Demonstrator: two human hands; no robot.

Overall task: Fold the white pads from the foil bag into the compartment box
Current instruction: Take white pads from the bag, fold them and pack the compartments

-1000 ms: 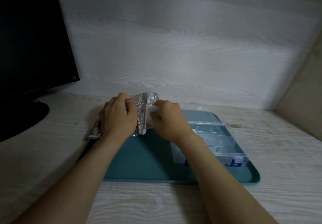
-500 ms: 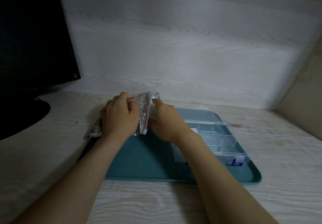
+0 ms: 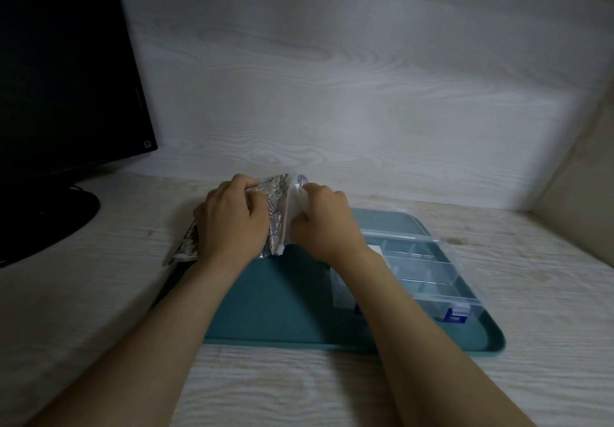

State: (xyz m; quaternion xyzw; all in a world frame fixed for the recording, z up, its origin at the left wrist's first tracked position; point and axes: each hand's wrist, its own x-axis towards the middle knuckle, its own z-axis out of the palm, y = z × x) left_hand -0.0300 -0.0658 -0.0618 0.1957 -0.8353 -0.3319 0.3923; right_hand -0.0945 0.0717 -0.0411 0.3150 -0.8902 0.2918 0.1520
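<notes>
A crinkled silver foil bag (image 3: 274, 214) is held at the far left corner of the teal tray (image 3: 282, 300). My left hand (image 3: 232, 224) grips the bag's body, fingers curled over its top. At the bag's open mouth my right hand (image 3: 324, 224) has its fingers curled around something white, which looks like a pad (image 3: 295, 214). The clear compartment box (image 3: 422, 277) sits on the right half of the tray with its lid open. A white piece (image 3: 375, 249) lies in its near-left compartment.
A black monitor (image 3: 66, 71) on its round stand fills the left side. A pale wood-grain wall stands behind the desk, and a beige side wall (image 3: 578, 174) closes the right. The tray's near left half holds nothing.
My right hand went deeper into the bag's mouth and has now drawn back slightly to the right, with white material showing at the opening. My left hand has kept its grip.
</notes>
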